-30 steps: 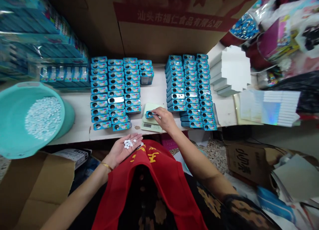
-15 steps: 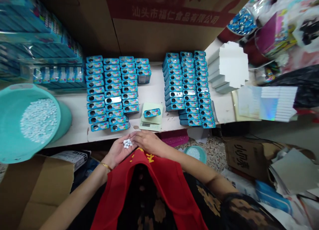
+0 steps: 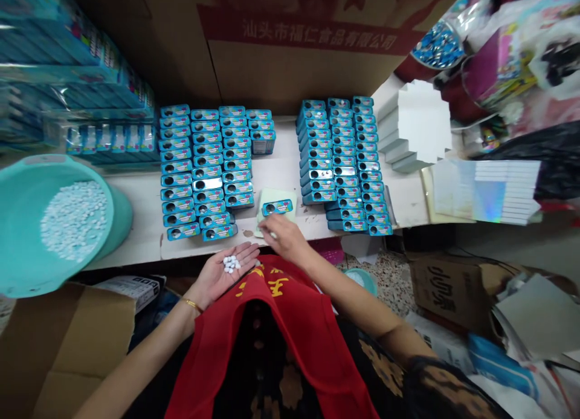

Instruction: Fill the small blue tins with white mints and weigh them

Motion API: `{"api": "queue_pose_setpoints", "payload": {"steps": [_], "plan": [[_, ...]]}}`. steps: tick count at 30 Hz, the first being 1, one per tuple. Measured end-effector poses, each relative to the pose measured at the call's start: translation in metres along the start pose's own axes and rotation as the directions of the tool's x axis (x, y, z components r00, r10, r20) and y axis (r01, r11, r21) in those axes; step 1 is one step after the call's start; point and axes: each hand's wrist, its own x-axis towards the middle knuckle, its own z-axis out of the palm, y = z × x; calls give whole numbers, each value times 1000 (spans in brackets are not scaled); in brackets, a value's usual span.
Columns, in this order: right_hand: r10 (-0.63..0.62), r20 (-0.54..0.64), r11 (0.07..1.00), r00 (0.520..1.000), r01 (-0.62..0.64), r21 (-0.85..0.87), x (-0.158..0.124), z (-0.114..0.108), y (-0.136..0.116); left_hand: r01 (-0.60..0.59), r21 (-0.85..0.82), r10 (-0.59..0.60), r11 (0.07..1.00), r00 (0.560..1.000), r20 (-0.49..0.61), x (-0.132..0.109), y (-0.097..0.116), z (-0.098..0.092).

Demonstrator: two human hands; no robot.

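Observation:
My left hand (image 3: 226, 269) is palm up with its fingers stretched out flat, cradling a small heap of white candies (image 3: 231, 263). My right hand (image 3: 285, 239) hovers just in front of a small blue tin (image 3: 277, 207) with a dark round hole in its top. Its fingertips are drawn together over the near edge of a pale green scale (image 3: 290, 196); whatever they hold, if anything, is too small to make out. The tin rests on the scale, whose display is covered by the hand.
Rows of blue tins (image 3: 206, 161) stand left of the scale, and more rows (image 3: 344, 162) on the right. A turquoise tub (image 3: 118, 216) of white candies is at far left. White folded cartons (image 3: 423, 120) are stacked at right. A large cardboard box (image 3: 290, 68) backs the table (image 3: 290, 144).
My right hand has left my left hand and moved forward and right to the scale. The left hand has opened flatter, with the candies still on its palm.

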Motion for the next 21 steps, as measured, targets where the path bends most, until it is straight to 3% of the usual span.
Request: {"api": "queue_pose_setpoints", "payload": {"steps": [4,9,14,21], "plan": [[70,-51,996,996,-73,-42,13,-18,36,11,-8,-11,1000,1000,5,-2,1,0],[108,-209,989,972,-126,-74,7,-34,72,-46,-35,45,998,999,-23,-4,5,-5],[123,-86,986,989,-132,-104,-2,-42,87,-124,-57,120,991,990,-68,-7,11,-7],[137,30,985,990,-133,-112,0,-23,90,-154,-75,141,985,977,-159,-7,17,-9]]}}
